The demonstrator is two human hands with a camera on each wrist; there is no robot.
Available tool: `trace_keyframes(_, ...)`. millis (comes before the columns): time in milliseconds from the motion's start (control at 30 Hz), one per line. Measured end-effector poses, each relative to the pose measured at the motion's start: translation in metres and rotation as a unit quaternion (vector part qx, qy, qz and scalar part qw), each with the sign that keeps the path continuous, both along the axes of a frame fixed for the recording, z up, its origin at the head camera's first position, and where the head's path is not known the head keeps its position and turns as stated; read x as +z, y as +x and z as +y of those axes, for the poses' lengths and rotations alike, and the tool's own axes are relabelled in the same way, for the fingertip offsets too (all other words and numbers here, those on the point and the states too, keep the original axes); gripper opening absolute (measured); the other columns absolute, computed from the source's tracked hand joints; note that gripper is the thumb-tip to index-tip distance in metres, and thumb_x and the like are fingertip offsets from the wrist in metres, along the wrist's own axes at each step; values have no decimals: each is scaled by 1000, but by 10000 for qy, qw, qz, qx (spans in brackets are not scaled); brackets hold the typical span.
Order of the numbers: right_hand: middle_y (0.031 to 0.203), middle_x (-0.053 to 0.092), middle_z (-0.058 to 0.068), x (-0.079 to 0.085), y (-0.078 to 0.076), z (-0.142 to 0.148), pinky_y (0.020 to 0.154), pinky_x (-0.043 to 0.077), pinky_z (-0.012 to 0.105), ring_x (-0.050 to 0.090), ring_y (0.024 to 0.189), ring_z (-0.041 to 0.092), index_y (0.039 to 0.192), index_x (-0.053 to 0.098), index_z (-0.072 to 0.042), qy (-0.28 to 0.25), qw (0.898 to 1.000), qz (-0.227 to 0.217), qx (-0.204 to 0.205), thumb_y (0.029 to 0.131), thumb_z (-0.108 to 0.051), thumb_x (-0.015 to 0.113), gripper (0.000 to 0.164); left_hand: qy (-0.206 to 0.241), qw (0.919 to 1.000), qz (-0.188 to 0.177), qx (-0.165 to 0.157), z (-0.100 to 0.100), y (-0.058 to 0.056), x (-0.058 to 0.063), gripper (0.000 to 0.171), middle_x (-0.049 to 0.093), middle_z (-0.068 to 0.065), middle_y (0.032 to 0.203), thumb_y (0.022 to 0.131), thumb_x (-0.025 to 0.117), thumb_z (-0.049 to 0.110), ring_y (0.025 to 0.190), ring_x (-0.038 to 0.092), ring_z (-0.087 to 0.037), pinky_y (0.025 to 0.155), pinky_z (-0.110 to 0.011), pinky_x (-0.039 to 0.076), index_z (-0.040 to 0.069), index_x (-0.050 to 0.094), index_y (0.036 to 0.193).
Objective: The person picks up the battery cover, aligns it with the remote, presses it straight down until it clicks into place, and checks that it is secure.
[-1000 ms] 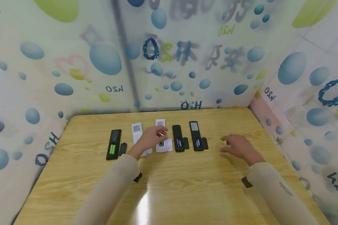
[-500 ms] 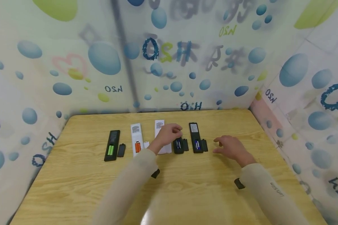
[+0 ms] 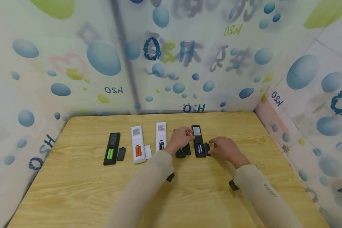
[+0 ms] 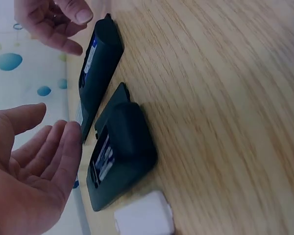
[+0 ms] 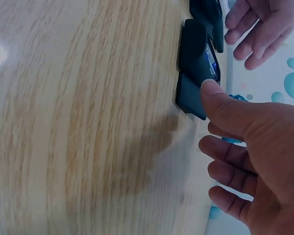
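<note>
My left hand [image 3: 180, 140] hangs over a black remote control [image 3: 180, 154], partly hiding it, with its fingertips near the upper part of the rightmost black remote control [image 3: 198, 139]. Blue batteries lie in that remote's uncovered compartment. Its black battery cover [image 3: 207, 149] lies against its right side. My right hand [image 3: 227, 149] is right beside this cover, thumb and fingers apart and nothing between them. In the right wrist view the thumb tip overlaps the edge of the remote [image 5: 193, 51]. In the left wrist view the left palm [image 4: 27, 181] faces up, holding nothing.
Left of the hands lie two white remotes, one [image 3: 161, 131] partly behind the left sleeve and one with orange batteries [image 3: 137, 136] beside its white cover [image 3: 148, 152]. Farthest left is a black remote with green batteries [image 3: 114, 139] and its cover [image 3: 121, 154]. A patterned wall [image 3: 171, 95] borders the wooden table [image 3: 82, 190].
My left hand has moved right, from over the white remotes to between the two black ones. My right hand has moved left to the rightmost cover. The remotes stay in place.
</note>
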State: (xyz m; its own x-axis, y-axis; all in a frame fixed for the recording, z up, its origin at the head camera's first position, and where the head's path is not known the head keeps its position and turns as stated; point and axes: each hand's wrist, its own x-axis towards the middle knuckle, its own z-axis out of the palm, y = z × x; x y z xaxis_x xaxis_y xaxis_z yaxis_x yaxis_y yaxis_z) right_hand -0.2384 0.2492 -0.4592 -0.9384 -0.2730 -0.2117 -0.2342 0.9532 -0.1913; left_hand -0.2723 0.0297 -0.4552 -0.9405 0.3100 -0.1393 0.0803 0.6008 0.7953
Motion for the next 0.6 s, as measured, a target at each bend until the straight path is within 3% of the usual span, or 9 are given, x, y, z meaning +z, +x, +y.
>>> trace_keyframes(200, 102, 69, 8, -5, -4, -5, 86, 53, 47, 63, 90, 22, 125, 65, -10, 22, 10000, 86, 43, 87, -36, 73, 46, -312, 9983, -23, 483, 16, -6, -7, 36, 67, -5, 116, 94, 66, 26, 104, 63, -21, 91, -38, 53, 10, 62, 126)
trace_keyframes(333, 103, 69, 8, -9, -5, -7, 86, 53, 46, 62, 89, 22, 125, 64, -10, 58, 9998, 176, 111, 86, -36, 74, 48, -398, 9964, -87, 738, 25, -9, -12, 39, 65, -3, 115, 93, 67, 26, 100, 60, -20, 88, -36, 53, 12, 61, 128)
trace_keyframes(600, 108, 67, 10, -12, -7, -8, 87, 53, 46, 59, 90, 21, 130, 61, -10, 24, 9994, 208, 262, 87, -31, 73, 50, -685, 9945, -95, 781, 38, -14, -14, 47, 65, -10, 124, 91, 70, 28, 107, 62, -26, 91, -40, 53, 9, 57, 132)
